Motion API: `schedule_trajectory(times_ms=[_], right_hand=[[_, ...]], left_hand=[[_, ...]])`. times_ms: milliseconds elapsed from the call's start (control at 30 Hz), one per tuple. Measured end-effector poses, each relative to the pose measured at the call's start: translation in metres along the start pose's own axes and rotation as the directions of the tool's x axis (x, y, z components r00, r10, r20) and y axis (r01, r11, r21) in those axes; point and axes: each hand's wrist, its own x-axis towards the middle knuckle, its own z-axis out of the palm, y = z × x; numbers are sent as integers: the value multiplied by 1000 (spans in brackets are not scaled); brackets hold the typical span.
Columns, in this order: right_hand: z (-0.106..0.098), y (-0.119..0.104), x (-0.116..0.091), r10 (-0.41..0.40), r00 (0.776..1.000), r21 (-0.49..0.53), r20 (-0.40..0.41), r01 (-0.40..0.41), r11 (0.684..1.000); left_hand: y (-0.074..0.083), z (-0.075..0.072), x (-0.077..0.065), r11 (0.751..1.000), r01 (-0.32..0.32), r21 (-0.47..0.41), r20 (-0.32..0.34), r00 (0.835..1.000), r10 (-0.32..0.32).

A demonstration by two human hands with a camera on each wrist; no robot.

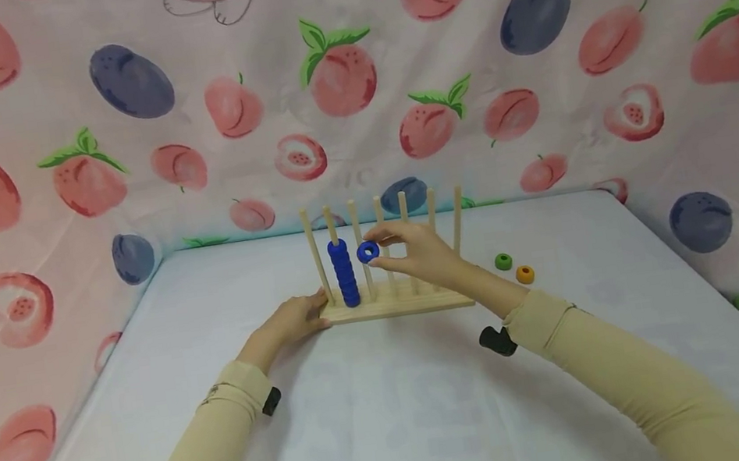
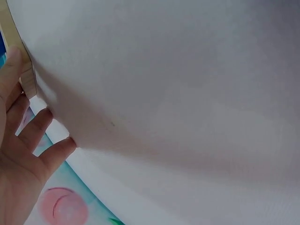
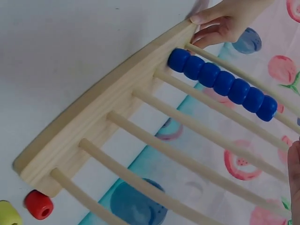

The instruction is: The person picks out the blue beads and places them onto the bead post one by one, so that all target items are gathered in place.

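A wooden peg stand (image 1: 398, 307) with several upright pegs sits on the table. Blue beads (image 1: 345, 275) are stacked on its second peg from the left. My left hand (image 1: 293, 320) grips the left end of the base, thumb along the front edge and fingers at the end, as the left wrist view also shows the hand (image 2: 23, 145). My right hand (image 1: 418, 253) pinches one blue bead (image 1: 360, 255) between thumb and fingers, its hole facing the head camera, level with the upper part of the stack and just right of it. Only a sliver of that hand appears in the right wrist view.
A green bead (image 1: 503, 262) and an orange bead (image 1: 526, 278) lie on the table right of the stand. In the right wrist view, a red bead (image 3: 38, 204) lies close to the base's right end. A fruit-printed cloth (image 1: 356, 138) hangs behind the table.
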Motion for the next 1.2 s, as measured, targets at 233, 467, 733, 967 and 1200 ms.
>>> schedule_trajectory(times_ms=[233,467,733,967,1200], right_hand=[[3,-8,10,8,1000,30,-12,-7,1000],[7,-7,15,6,999,52,-42,-3,999],[8,-9,21,3,999,34,-35,-1,999],[10,-16,31,-63,997,-54,-50,60,997],[10,-15,37,-117,990,-57,-84,113,992]], left_hand=[[0,-2,0,999,-33,-8,-16,999,32],[0,-4,-1,1000,-26,-7,-19,999,26],[-2,0,0,1000,-20,-24,-16,1000,20],[-3,-1,-2,1000,10,-19,-17,1000,-10],[-2,-1,-1,999,8,-33,-18,1000,-9]])
